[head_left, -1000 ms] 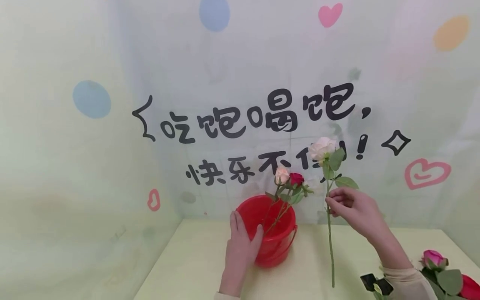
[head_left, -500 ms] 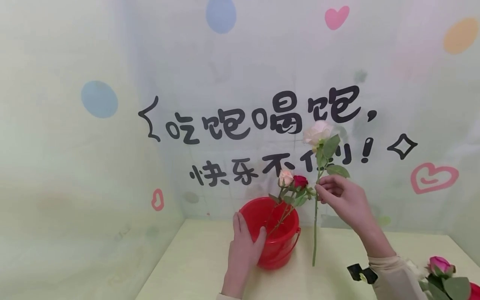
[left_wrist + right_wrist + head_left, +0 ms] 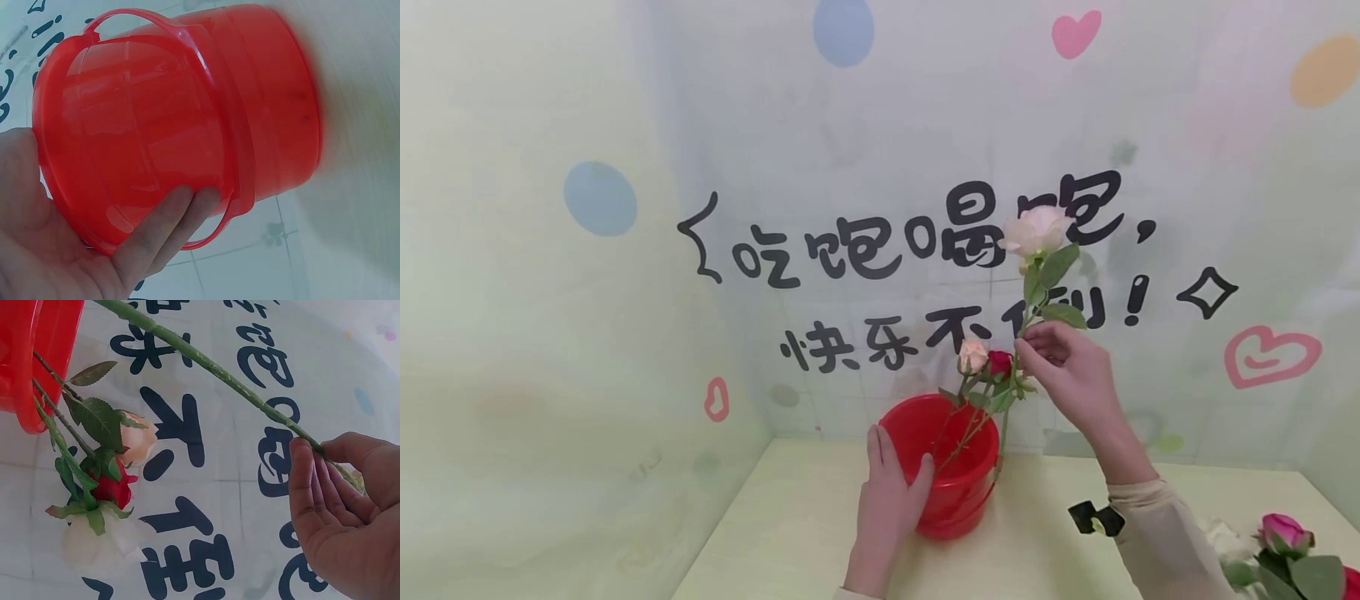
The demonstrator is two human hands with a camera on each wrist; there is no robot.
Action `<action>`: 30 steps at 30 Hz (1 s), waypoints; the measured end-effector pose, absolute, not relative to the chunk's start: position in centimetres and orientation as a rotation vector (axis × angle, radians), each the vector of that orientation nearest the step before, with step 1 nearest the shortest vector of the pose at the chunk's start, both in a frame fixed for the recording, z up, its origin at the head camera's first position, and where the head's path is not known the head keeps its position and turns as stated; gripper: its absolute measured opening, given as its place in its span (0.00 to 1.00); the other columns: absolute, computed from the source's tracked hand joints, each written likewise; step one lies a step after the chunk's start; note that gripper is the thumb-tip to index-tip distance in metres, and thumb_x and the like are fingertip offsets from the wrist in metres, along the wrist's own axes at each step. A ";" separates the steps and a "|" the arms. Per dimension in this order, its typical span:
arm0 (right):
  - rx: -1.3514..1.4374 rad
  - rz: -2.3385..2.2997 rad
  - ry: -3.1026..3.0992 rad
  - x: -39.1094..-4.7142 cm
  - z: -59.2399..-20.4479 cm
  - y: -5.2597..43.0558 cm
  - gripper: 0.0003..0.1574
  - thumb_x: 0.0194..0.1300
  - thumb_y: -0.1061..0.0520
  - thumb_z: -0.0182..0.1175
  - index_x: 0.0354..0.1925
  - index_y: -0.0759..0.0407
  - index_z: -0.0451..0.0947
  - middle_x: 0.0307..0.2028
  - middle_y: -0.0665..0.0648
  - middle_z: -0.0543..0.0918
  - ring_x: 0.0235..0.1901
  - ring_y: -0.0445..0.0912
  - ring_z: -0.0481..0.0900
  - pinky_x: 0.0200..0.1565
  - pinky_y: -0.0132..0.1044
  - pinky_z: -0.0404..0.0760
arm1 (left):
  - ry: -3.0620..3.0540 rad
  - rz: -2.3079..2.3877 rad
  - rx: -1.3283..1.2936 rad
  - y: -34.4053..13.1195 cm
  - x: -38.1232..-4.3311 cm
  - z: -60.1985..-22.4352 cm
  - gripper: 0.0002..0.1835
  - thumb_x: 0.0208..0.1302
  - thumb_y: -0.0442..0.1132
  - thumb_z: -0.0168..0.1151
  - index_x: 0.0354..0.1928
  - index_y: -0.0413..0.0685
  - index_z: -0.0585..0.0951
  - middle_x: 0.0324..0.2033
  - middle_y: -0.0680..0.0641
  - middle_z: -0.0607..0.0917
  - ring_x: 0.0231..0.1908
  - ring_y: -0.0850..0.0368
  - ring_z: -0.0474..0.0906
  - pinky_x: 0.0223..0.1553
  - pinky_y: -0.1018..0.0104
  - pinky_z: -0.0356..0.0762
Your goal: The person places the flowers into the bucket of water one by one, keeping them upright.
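My left hand (image 3: 883, 508) holds the near left side of a red plastic bucket (image 3: 951, 512), fingers along its outer wall (image 3: 144, 144) and thumb at the rim. The bucket tilts slightly. My right hand (image 3: 1075, 375) pinches the green stem (image 3: 219, 372) of a pale pink-white rose (image 3: 1037, 229), bloom up. The stem's lower part passes the bucket's right rim; whether inside or outside, I cannot tell. A peach rose (image 3: 973, 355), a red rose (image 3: 1000, 364) and a white rose (image 3: 100, 540) lean out of the bucket to the right.
At the lower right of the table (image 3: 790, 517) lie more flowers: a magenta rose (image 3: 1285, 532), a white one (image 3: 1228, 540) and a red one cut off by the frame. A black strap piece (image 3: 1096, 518) shows by the right sleeve. A printed sheet (image 3: 880, 108) hangs behind.
My right hand has moved left and up with the pale rose, bringing its stem from beside the bucket to the bucket's right rim. My left hand stays on the bucket.
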State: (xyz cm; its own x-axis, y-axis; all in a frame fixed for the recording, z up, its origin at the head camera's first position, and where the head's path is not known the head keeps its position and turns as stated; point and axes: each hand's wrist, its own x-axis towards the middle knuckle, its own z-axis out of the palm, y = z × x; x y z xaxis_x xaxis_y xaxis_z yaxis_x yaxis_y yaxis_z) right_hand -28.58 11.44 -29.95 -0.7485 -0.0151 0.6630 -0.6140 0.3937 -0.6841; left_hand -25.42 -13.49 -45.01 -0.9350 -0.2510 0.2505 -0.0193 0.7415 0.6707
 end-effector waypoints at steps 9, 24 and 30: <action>0.463 1.425 -2.059 -30.4 -31.4 10.5 0.16 0.73 0.56 0.67 0.50 0.68 0.82 0.42 0.65 0.88 0.34 0.35 0.84 0.39 0.20 0.80 | -2.633 -1.027 0.224 -13.4 -25.3 -45.2 0.59 0.61 0.55 0.74 0.84 0.39 0.50 0.79 0.36 0.60 0.32 0.52 0.84 0.39 0.47 0.91; 0.454 1.464 -2.217 -32.1 -36.9 6.3 0.11 0.72 0.60 0.68 0.48 0.66 0.83 0.41 0.61 0.88 0.41 0.53 0.87 0.43 0.25 0.83 | -2.642 -1.034 0.259 -13.5 -25.1 -45.6 0.59 0.61 0.54 0.74 0.83 0.38 0.51 0.79 0.36 0.59 0.40 0.45 0.86 0.41 0.47 0.90; 0.461 1.489 -2.228 -32.1 -37.4 5.9 0.11 0.71 0.61 0.68 0.48 0.66 0.83 0.41 0.62 0.88 0.40 0.53 0.87 0.42 0.28 0.84 | -2.622 -1.003 0.226 -13.4 -25.3 -45.0 0.59 0.61 0.55 0.74 0.83 0.38 0.51 0.79 0.37 0.59 0.41 0.44 0.86 0.42 0.46 0.90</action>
